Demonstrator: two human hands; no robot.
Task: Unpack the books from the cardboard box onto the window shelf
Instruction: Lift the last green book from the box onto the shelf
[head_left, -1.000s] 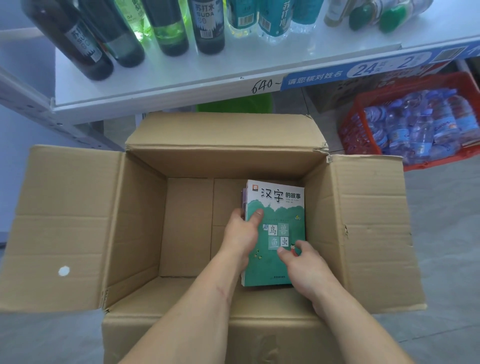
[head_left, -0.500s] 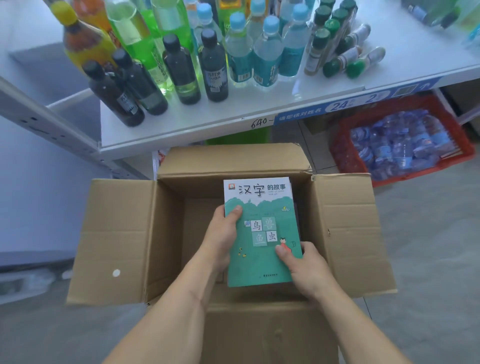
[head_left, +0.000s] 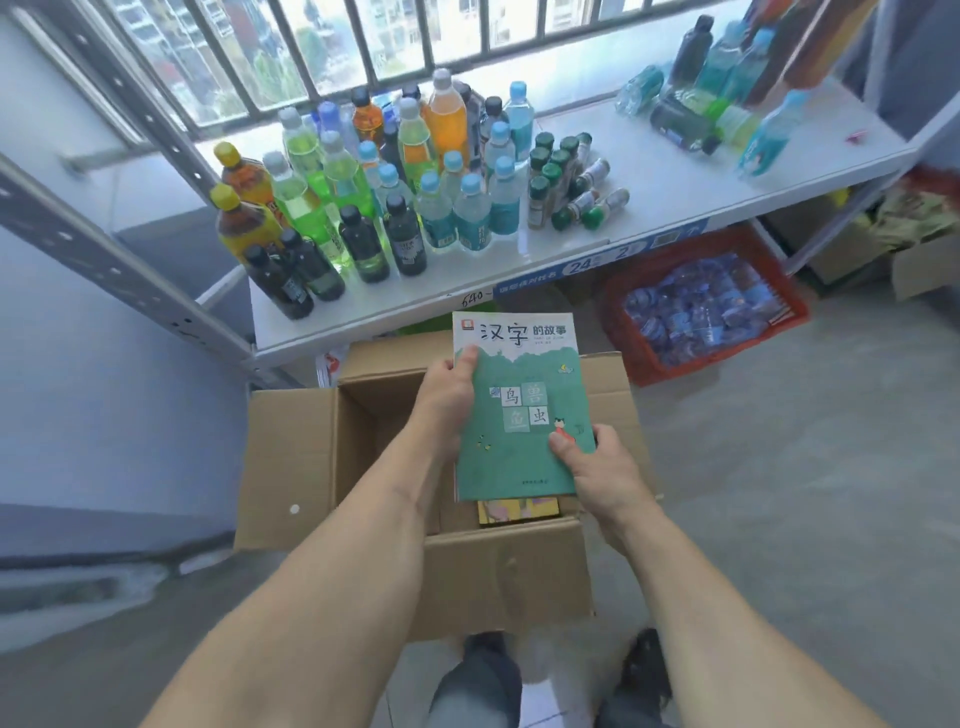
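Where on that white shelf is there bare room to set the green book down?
The widest bare patch of the window shelf lies between the small green-capped bottles and the bottle cluster at the right end. A narrower strip runs along the front edge. The left half is crowded with drink bottles. Both hands, left hand and right hand, hold the green book.

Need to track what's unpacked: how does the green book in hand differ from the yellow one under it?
The green book is lifted above the cardboard box, gripped by the left hand and the right hand; the yellow book lies inside the box, untouched. The green book's whole cover shows; only a strip of the yellow book shows below it. Neither is on the window shelf yet.
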